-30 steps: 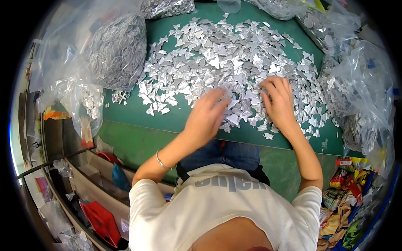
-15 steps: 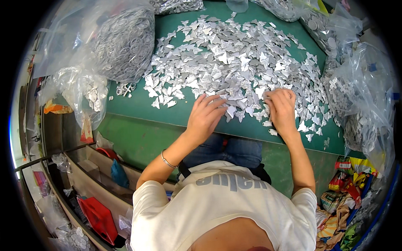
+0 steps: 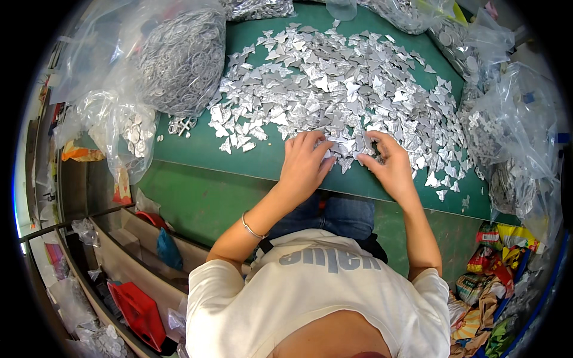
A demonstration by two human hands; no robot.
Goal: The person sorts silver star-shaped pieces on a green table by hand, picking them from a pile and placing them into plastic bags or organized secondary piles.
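Note:
A wide heap of small flat silver metal pieces (image 3: 322,83), many with pointed, winged outlines, covers the green table (image 3: 197,158). At its near edge, my left hand (image 3: 303,166) has its fingers bent, with a bit of a silver piece showing between fingertips and thumb. Just to the right, my right hand (image 3: 391,164) has thumb and forefinger apart in a curve, their tips at loose pieces on the tabletop. A few pieces lie in the gap between the two hands. Parts of the heap under my fingers are hidden.
A large clear bag of grey ring-like parts (image 3: 179,65) stands at the left, with a smaller bag of pale parts (image 3: 136,132) below it. More filled bags (image 3: 507,143) line the right side. A red plastic bin (image 3: 138,313) sits at lower left; colourful packets (image 3: 486,262) lie lower right.
My right hand has shifted left and slightly down, its thumb and forefinger spreading. My left hand has moved a little right, its fingers more bent. The hands are nearer each other.

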